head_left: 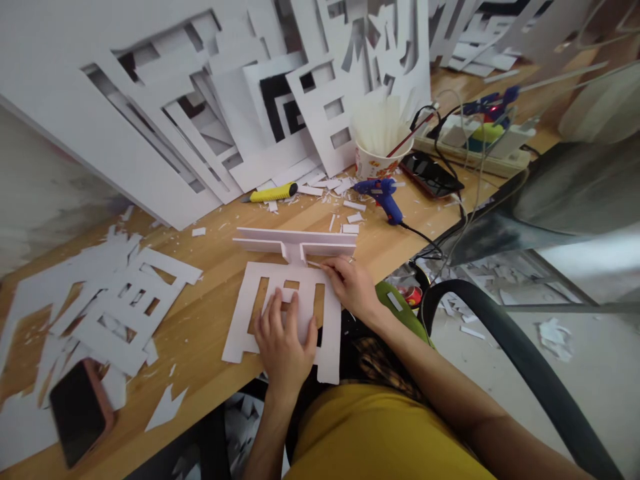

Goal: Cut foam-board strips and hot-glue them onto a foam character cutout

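Fingers spread, the left hand (285, 343) rests on the white cut-out board (239, 320); without that weight, its overhanging near corner could tip. Right-hand fingers (336, 272) pinch what seems a thin strip, which may bend if forced. The surface (213, 300) offers moving room leftward; rightward, its front edge and a glue gun (383, 193) lie near.

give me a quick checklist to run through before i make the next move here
1. Left hand steadying the cut-out panel: ok, spread on top of it.
2. Panel fully on the table: not ok, its near right corner overhangs the edge.
3. Right hand gripping firmly: cannot tell, fingertip contact beside the upright strips is too small.
4. Yellow cutter away from both hands: ok.
5. Nearer glue gun hot: cannot tell.
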`<move>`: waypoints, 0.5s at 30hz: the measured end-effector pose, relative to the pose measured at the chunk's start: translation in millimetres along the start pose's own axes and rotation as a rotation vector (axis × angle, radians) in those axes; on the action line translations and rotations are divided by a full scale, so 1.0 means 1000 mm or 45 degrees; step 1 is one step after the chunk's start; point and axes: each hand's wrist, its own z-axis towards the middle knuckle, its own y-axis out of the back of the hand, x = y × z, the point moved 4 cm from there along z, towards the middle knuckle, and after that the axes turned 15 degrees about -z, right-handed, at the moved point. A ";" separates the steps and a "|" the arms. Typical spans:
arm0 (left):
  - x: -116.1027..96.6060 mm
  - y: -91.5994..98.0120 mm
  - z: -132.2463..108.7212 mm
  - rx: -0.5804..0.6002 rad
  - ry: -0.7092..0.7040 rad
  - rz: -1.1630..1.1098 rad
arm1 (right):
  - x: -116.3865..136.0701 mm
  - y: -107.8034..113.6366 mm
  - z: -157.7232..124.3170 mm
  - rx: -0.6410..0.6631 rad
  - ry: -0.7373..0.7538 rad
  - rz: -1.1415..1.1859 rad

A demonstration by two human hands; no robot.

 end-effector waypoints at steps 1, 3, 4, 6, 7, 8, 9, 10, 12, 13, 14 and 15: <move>0.000 0.000 0.000 -0.002 -0.002 0.001 | 0.000 0.000 0.000 0.002 -0.005 0.000; 0.000 0.000 0.000 -0.008 -0.005 0.002 | -0.001 0.000 0.000 0.003 -0.015 -0.001; 0.000 0.000 0.000 -0.009 -0.007 0.001 | -0.001 -0.001 0.000 0.005 -0.019 0.000; 0.000 0.001 0.000 -0.011 -0.009 -0.002 | -0.001 -0.001 0.000 0.008 -0.028 0.009; 0.000 0.001 0.001 -0.012 -0.010 -0.003 | -0.001 -0.001 -0.001 0.009 -0.034 0.014; 0.000 0.001 0.001 -0.012 -0.011 -0.005 | -0.001 -0.001 -0.001 0.011 -0.038 0.017; 0.000 0.001 0.001 -0.012 -0.012 -0.006 | -0.001 -0.001 -0.001 0.013 -0.040 0.016; 0.000 0.000 0.001 -0.010 -0.012 -0.008 | -0.001 0.000 -0.001 0.014 -0.042 0.015; 0.000 0.000 0.001 -0.007 -0.011 -0.010 | 0.000 0.001 -0.002 0.018 -0.049 0.012; 0.000 0.000 0.001 -0.006 -0.010 -0.011 | 0.000 0.001 -0.002 0.019 -0.054 0.012; 0.001 0.000 0.001 -0.005 -0.010 -0.011 | 0.000 0.001 -0.001 0.021 -0.058 0.013; 0.001 0.000 0.000 -0.005 -0.011 -0.011 | 0.000 0.002 -0.001 0.023 -0.063 0.013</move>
